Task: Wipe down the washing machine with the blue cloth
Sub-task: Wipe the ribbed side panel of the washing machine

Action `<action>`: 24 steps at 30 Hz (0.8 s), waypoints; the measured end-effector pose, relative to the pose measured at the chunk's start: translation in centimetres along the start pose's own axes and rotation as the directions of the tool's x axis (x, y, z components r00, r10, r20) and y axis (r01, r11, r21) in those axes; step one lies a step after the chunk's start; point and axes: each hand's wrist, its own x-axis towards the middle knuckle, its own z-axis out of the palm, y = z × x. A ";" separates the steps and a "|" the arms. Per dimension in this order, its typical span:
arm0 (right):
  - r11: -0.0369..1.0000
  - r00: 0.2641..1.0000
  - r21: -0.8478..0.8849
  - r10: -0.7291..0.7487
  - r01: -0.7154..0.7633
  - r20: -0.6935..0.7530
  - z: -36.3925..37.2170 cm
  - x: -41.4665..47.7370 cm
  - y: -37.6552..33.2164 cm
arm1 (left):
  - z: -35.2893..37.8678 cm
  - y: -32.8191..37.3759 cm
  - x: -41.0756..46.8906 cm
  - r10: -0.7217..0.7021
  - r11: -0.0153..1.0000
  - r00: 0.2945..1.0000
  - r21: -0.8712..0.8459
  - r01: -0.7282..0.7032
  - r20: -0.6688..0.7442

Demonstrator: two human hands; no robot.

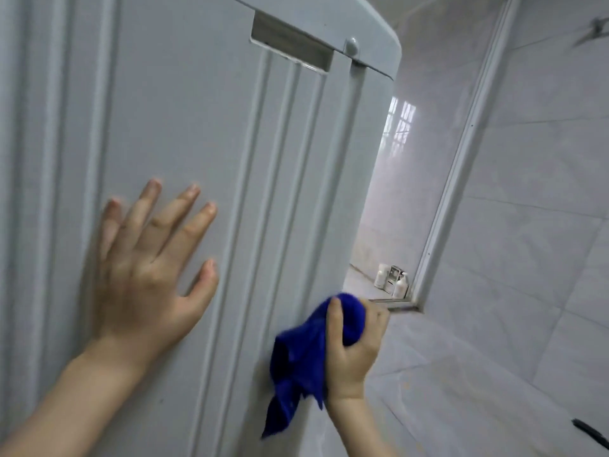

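The washing machine's pale grey side panel [184, 133] fills the left and middle of the view, with vertical ribs and a recessed handle slot near its top. My left hand [148, 268] lies flat against the panel, fingers spread, holding nothing. My right hand [352, 351] grips the bunched blue cloth [300, 361] and presses it against the panel's right edge, low down. A corner of the cloth hangs loose below my wrist.
White tiled wall [527, 225] stands close on the right. A framed opening [441, 206] beside the machine shows a further tiled space with several white bottles [395, 282] on a ledge. A dark object [590, 433] pokes in at the lower right.
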 end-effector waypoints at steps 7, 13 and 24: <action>0.985 0.985 -0.015 -0.170 0.170 -0.036 1.6 4.8 -3.2 | 0.9 -0.3 -0.8 0.013 1.000 1.000 -0.027 -0.014 -0.010; 0.957 0.941 -0.023 -0.287 0.288 -0.178 5.5 12.9 -8.1 | 0.6 -0.4 -1.3 0.017 0.999 1.000 -0.037 -0.017 0.007; 0.956 0.952 -0.157 0.271 -0.249 0.142 -3.6 -22.3 3.2 | -2.8 -3.3 -8.7 0.181 0.983 0.950 -0.048 -0.175 0.253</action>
